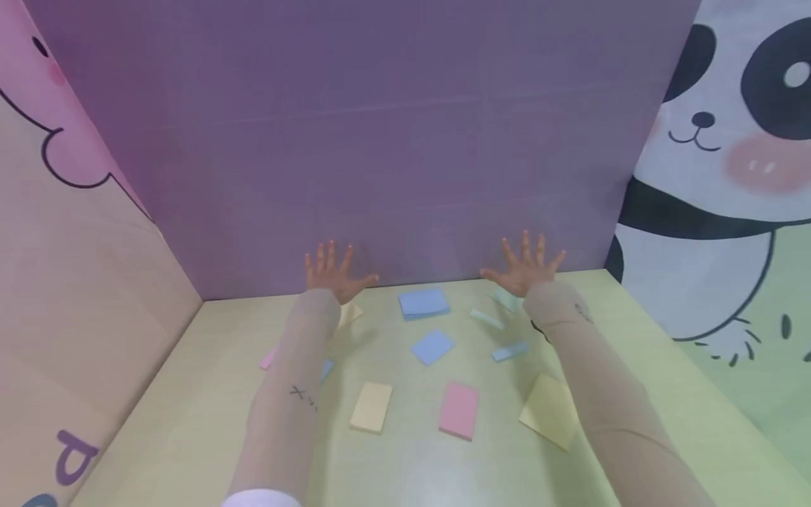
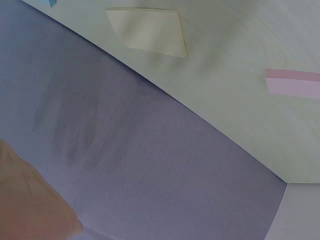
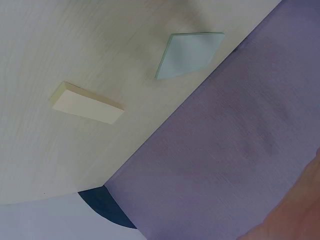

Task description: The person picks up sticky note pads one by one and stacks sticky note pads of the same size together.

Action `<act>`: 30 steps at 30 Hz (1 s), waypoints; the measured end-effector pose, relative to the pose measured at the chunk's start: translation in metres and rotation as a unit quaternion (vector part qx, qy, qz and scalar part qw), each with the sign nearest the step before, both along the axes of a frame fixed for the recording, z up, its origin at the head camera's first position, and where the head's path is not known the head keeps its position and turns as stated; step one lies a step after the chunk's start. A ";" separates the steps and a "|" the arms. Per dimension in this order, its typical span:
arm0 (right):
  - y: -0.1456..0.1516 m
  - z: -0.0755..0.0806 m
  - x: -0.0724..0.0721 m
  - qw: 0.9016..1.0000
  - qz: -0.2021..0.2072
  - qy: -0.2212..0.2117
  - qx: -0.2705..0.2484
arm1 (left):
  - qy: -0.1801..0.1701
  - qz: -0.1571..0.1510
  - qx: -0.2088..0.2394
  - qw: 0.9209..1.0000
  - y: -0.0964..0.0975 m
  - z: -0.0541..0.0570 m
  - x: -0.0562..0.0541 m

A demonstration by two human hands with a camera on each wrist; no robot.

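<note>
Both hands reach forward over the far side of the table with fingers spread and nothing held. My left hand (image 1: 338, 276) is at the purple back panel, above a pale yellow note pad (image 1: 350, 315); part of it shows in the left wrist view. Farther right, my right hand (image 1: 522, 273) is level with it, above a pale green pad (image 1: 505, 301) partly covered by the arm. Between them lie a thick blue pad (image 1: 424, 304) and a blue square (image 1: 433, 347). In the right wrist view, a cream strip pad (image 3: 87, 105) lies beside the green one.
Nearer the front are a yellow pad (image 1: 371, 407), a pink pad (image 1: 459, 411) and a larger yellow square (image 1: 550, 412). Thin strips, one pale green (image 1: 486, 319) and one light blue (image 1: 510, 351), lie right of centre. A purple panel (image 1: 405, 141) walls the back; printed panels stand at both sides.
</note>
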State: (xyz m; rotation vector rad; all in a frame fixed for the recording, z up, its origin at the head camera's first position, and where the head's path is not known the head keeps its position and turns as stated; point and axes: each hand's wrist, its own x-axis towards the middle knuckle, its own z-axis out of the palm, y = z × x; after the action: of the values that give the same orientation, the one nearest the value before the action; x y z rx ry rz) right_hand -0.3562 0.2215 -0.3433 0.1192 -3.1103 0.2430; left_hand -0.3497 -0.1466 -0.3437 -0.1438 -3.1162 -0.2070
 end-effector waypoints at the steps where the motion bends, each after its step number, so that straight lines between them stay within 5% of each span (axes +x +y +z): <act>1: 0.000 0.000 0.000 1.000 0.000 -0.001 0.001 | 0.000 0.000 -0.002 1.000 0.000 0.000 0.000; 11: -0.005 0.002 -0.003 1.000 0.007 -0.001 0.008 | 0.004 -0.008 0.000 1.000 -0.004 0.006 0.004; 19: -0.009 0.014 -0.002 1.000 0.028 0.006 -0.005 | 0.014 -0.034 0.003 0.999 -0.009 0.014 -0.004; 24: -0.006 0.028 0.004 0.998 0.057 0.006 -0.011 | 0.023 -0.058 -0.003 0.998 -0.009 0.030 0.001; 30: -0.003 0.046 0.013 0.994 0.103 0.042 0.014 | 0.012 -0.075 -0.037 0.996 -0.004 0.061 0.028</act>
State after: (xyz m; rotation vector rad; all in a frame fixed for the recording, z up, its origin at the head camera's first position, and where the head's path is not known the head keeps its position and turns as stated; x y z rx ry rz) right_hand -0.3429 0.2190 -0.2969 0.4409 -3.0183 0.1929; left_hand -0.3215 -0.1510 -0.2830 -0.3795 -3.0903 -0.0907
